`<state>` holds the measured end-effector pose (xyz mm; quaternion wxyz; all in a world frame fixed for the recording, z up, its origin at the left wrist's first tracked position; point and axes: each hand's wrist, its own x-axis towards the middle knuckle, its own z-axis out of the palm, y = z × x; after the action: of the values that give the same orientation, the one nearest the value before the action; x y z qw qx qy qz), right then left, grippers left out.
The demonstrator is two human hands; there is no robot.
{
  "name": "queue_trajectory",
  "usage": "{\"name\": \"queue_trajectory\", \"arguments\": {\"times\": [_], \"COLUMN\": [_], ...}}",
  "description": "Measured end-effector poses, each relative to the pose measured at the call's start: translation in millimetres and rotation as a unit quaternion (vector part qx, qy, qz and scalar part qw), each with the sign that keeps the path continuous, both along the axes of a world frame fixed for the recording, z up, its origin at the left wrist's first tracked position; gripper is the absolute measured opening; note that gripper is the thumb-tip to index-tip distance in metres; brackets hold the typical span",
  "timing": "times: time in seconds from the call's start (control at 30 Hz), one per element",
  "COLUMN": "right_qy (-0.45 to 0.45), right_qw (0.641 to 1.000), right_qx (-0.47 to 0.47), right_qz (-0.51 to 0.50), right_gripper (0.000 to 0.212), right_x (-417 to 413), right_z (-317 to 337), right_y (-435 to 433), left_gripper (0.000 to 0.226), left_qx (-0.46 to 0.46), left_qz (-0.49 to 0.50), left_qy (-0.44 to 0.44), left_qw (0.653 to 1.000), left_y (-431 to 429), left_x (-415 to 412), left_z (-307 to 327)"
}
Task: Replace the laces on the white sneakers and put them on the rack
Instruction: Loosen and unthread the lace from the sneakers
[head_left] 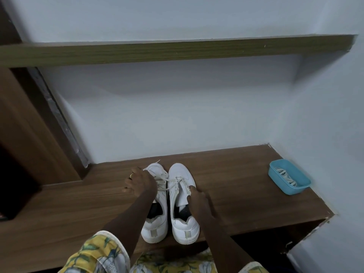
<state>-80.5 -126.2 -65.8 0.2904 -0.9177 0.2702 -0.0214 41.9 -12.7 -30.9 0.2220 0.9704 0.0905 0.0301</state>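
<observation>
Head view: on a brown wooden shelf (pixel 236 186), the left hand (pixel 140 182) pinches the old white lace (pixel 162 179) of the left white leather sneaker (pixel 154 230) and the right hand (pixel 199 200) grips the right white sneaker (pixel 181 172); unlacing seems underway, so next pull it free, then fetch spare laces (pixel 285 175) from the blue plastic tub (pixel 290 191) far right.

2 white sneakers (pixel 184 227) stand side by side, toes toward 12 o'clock, laces (pixel 173 181) loose; spare laces (pixel 285 175) lie coiled at 3 o'clock.
</observation>
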Motion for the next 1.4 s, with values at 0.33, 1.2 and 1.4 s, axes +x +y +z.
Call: {"name": "queue_trajectory", "arguments": {"times": [0.33,1.2,1.4], "right_qy": [-0.001,0.051,-0.001], "right_qw": [1.0,0.991,0.994], "right_qx": [-0.011,-0.056,-0.073], "right_qz": [0.004,0.109,0.075], "right_gripper": [0.033,0.056,0.043], "right_x": [-1,2,10], "right_z": [2,10,16], "right_y": [1,-3,-2], "left_gripper": [0.041,0.042,0.037], "left_qx": [0.206,0.147,0.079], "left_qz": [-0.351,-0.299,-0.328], "left_qy": [-0.049,0.053,0.107], "left_qw": [0.912,0.941,0.935], "left_y": [-13,-28,-21], "left_x": [-19,-48,-34], "left_z": [-2,2,-1]}}
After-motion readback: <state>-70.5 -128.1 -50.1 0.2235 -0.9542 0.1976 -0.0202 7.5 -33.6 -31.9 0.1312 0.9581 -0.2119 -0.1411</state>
